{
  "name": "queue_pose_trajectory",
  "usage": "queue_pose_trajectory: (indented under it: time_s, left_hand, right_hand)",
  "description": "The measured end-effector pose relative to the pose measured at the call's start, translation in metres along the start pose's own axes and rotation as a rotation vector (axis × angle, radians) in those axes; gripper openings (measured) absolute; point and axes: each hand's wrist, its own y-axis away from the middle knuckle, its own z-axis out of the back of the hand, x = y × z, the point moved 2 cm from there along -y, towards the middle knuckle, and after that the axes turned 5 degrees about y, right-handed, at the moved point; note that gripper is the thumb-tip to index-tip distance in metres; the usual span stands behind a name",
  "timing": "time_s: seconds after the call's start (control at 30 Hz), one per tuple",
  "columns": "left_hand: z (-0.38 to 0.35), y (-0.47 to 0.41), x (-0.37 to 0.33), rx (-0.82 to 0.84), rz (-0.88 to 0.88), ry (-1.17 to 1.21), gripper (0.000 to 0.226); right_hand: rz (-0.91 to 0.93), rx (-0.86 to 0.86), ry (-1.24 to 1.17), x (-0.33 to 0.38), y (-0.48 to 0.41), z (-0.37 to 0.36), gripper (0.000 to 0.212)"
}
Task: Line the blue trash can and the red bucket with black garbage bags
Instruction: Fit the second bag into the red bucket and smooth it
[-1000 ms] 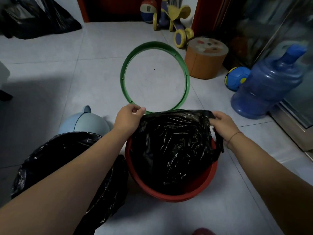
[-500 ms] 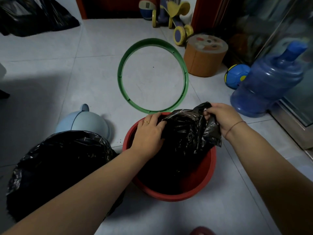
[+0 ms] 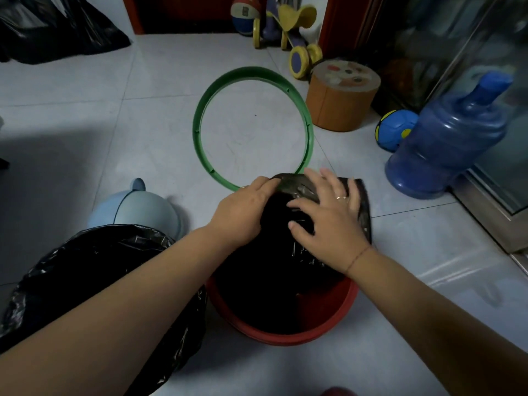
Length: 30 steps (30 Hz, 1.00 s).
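Observation:
The red bucket stands on the floor in front of me with a black garbage bag inside it. The bag's edge is folded over the far and right rim. My left hand grips that edge at the far rim, fingers bent over it. My right hand lies on the bag with spread fingers, pressing it over the far right rim. At lower left the blue trash can is hidden under its own black bag, which covers its mouth and hangs down its sides.
A pale blue lid lies behind the trash can. A green ring lies flat on the tiles beyond the bucket. A blue water jug, a ball, an orange stool and a toy scooter crowd the right and back.
Both hands moved to the bucket's far rim. The bag's bunched edge went down over that rim. My right hand let go of its pinch and now lies spread on the bag.

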Motion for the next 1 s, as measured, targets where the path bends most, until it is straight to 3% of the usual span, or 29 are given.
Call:
queue_pose_trajectory:
  time_s: [0.07, 0.13, 0.3, 0.4, 0.53, 0.77, 0.9, 1.0]
  left_hand:
    - [0.002, -0.001, 0.01, 0.062, 0.016, -0.046, 0.07]
    - [0.004, -0.001, 0.02, 0.134, 0.063, -0.091, 0.077]
    - [0.005, -0.005, 0.036, 0.242, 0.158, -0.002, 0.105]
    - [0.005, -0.005, 0.042, 0.257, 0.166, 0.03, 0.109]
    - [0.0, 0.0, 0.052, 0.281, 0.226, 0.018, 0.108]
    - [-0.004, 0.014, 0.052, 0.166, 0.297, 0.26, 0.099]
    - [-0.002, 0.022, 0.034, 0.117, 0.419, -0.074, 0.083]
    - [-0.002, 0.022, 0.013, 0.07, 0.46, -0.156, 0.083]
  right_hand:
    - [-0.074, 0.172, 0.084, -0.012, 0.002, -0.023, 0.058]
    - [-0.13, 0.228, 0.099, -0.022, -0.001, -0.034, 0.071]
    - [-0.121, 0.349, 0.026, -0.03, -0.013, -0.042, 0.084]
    - [-0.119, 0.385, -0.011, -0.032, -0.016, -0.04, 0.09]
    - [-0.151, 0.372, -0.084, -0.031, -0.019, -0.039, 0.089]
    - [-0.176, 0.393, -0.176, -0.028, -0.026, -0.034, 0.083]
    - [-0.185, 0.383, -0.136, -0.024, -0.023, -0.032, 0.084]
    - [-0.199, 0.374, -0.111, -0.021, -0.019, -0.029, 0.083]
